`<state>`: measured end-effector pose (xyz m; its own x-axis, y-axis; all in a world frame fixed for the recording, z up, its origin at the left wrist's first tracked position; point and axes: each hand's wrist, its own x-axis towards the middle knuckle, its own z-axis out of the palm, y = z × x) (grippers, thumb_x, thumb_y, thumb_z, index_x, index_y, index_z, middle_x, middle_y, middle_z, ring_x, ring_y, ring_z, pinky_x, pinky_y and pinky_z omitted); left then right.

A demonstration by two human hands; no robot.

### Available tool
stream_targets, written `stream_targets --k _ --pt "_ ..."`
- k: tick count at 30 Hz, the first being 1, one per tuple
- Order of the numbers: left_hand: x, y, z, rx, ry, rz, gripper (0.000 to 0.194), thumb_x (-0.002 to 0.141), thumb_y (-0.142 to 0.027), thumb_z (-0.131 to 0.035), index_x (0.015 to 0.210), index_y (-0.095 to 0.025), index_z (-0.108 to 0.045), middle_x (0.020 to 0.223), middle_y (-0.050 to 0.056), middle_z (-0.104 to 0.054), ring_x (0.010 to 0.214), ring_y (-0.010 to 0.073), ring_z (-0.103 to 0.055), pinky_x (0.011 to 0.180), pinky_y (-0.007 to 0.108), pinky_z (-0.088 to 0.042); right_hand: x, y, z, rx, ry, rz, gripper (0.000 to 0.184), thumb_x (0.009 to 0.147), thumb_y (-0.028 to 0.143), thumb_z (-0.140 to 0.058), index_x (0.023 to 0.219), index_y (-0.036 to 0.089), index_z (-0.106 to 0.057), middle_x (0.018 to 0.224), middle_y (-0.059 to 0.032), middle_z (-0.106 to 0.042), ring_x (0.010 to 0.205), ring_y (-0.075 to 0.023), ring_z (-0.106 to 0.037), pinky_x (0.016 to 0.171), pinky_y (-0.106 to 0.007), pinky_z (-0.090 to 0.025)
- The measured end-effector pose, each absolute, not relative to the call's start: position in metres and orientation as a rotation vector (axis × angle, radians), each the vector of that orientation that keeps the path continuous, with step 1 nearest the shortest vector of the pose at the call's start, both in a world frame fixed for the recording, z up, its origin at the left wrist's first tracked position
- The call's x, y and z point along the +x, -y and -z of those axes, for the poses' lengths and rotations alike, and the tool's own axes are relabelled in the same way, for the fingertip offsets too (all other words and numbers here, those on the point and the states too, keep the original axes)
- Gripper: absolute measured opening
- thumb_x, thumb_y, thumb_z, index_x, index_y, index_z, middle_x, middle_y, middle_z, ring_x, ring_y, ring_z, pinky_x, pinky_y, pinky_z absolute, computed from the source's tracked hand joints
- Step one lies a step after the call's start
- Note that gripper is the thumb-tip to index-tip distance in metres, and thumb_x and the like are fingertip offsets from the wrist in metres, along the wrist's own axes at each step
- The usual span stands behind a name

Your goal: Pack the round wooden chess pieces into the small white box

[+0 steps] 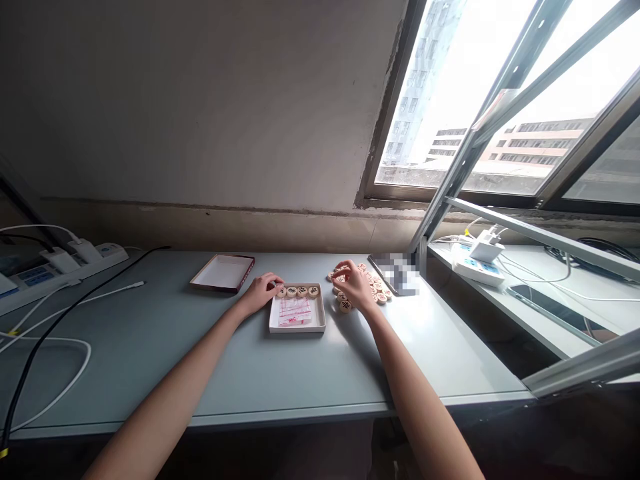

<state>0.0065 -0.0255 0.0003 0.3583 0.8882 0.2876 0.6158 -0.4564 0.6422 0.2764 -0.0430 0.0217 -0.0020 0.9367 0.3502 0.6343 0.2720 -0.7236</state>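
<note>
Two hands are over the gray counter (225,373), seen from the head. One is the left hand (263,291), at the far left corner of an open white box (298,329); its fingers are bent by the first round piece in a row (302,291), and I cannot tell if it grips that piece. Over to the right, the right hand (353,283) is just above a pile of round pieces (381,297), with its thumb and pointing finger curved toward each other. I cannot tell if it pinches one. So the box lies between the hands, a bit nearer the person, and the pile is right of the box. All the pieces in the row lie flat, and the row's long way goes left to right along the box's far side. Four pieces show in the row, all with black marks. Pieces in the pile have red or black marks, but the hand hides too many to count. One paper (295,311) with red lines lies inside the box. One lid (220,273) lies hollow side up, left of the left hand.
</note>
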Motion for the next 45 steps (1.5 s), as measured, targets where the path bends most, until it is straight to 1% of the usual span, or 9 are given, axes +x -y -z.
stream_targets --k 6,10,16,20,24,32,38,42,45 --pt "0.005 0.023 0.003 2.224 -1.302 -0.865 0.025 0.082 -0.035 -0.045 0.087 -0.018 -0.062 0.094 0.005 -0.062 0.085 0.0183 -0.057 0.074 0.029 -0.044 0.274 0.045 -0.025 -1.495 1.825 -0.341 0.020 0.073 0.025 -0.062 0.091 0.024 -0.054 0.082 0.0007 -0.068 0.083 -0.0194 -0.062 0.068 -0.030 -0.042" --pt "0.006 0.025 0.001 2.227 -1.305 -0.855 0.023 0.082 -0.034 -0.046 0.087 -0.018 -0.062 0.093 0.005 -0.062 0.083 0.0176 -0.057 0.072 0.028 -0.043 0.272 0.047 -0.026 -1.578 1.928 -0.107 0.012 0.081 0.030 -0.055 0.091 0.026 -0.062 0.095 -0.0013 -0.064 0.094 -0.0214 -0.056 0.079 -0.035 -0.037" --pt "0.007 0.027 -0.002 2.197 -1.282 -0.880 0.021 0.081 -0.031 -0.047 0.086 -0.017 -0.062 0.094 0.005 -0.061 0.085 0.0177 -0.057 0.074 0.028 -0.044 0.268 0.050 -0.025 -1.664 2.049 0.181 0.025 0.091 0.030 -0.040 0.090 0.023 -0.064 0.105 -0.0059 -0.062 0.101 -0.0237 -0.052 0.088 -0.046 -0.034" --pt "0.003 0.020 0.003 2.194 -1.280 -0.892 0.021 0.080 -0.028 -0.047 0.085 -0.016 -0.063 0.094 0.006 -0.061 0.085 0.0182 -0.058 0.076 0.029 -0.045 0.264 0.063 -0.022 -1.528 2.306 0.415 0.027 0.091 0.029 -0.041 0.090 0.019 -0.066 0.121 -0.0085 -0.057 0.118 -0.0259 -0.042 0.103 -0.058 -0.016" --pt "-0.002 0.010 0.010 2.194 -1.303 -0.945 0.020 0.079 -0.027 -0.047 0.084 -0.017 -0.063 0.092 0.006 -0.062 0.084 0.0182 -0.059 0.076 0.030 -0.046 0.262 0.098 -0.019 -1.436 2.428 0.586 0.032 0.093 0.028 -0.035 0.096 0.015 -0.065 0.137 -0.0100 -0.043 0.132 -0.0259 -0.027 0.107 -0.059 -0.002" --pt "-0.002 0.007 0.015 2.244 -1.308 -0.972 0.020 0.080 -0.026 -0.045 0.083 -0.017 -0.062 0.091 0.005 -0.061 0.084 0.0179 -0.059 0.076 0.029 -0.046 0.275 0.183 -0.009 -1.404 2.490 0.529 0.039 0.094 0.040 -0.031 0.125 0.026 -0.050 0.142 -0.0027 -0.037 0.133 -0.0231 -0.027 0.107 -0.057 0.011" --pt "-0.004 0.009 0.016 2.275 -1.292 -0.986 0.020 0.081 -0.027 -0.044 0.085 -0.017 -0.062 0.091 0.005 -0.061 0.087 0.0183 -0.059 0.077 0.029 -0.046 0.258 0.146 -0.012 -1.529 2.442 0.359 0.051 0.096 0.040 -0.021 0.138 0.014 -0.033 0.141 -0.0103 -0.037 0.134 -0.0221 -0.025 0.111 -0.052 0.001" --pt "-0.006 0.012 0.016 2.252 -1.307 -0.999 0.020 0.081 -0.026 -0.045 0.084 -0.016 -0.062 0.090 0.006 -0.061 0.085 0.0179 -0.059 0.076 0.029 -0.046 0.237 0.097 -0.013 -1.710 2.351 0.311 0.052 0.096 0.035 -0.018 0.130 0.004 -0.043 0.130 -0.0174 -0.049 0.132 -0.0242 -0.029 0.110 -0.053 0.003" --pt "-0.007 0.013 0.015 2.224 -1.308 -0.997 0.019 0.080 -0.026 -0.047 0.083 -0.016 -0.062 0.091 0.006 -0.061 0.084 0.0176 -0.059 0.077 0.030 -0.046 0.232 0.086 -0.018 -1.713 2.375 0.307 0.047 0.096 0.030 -0.020 0.121 0.005 -0.052 0.117 -0.0163 -0.059 0.130 -0.0248 -0.034 0.109 -0.054 0.008"
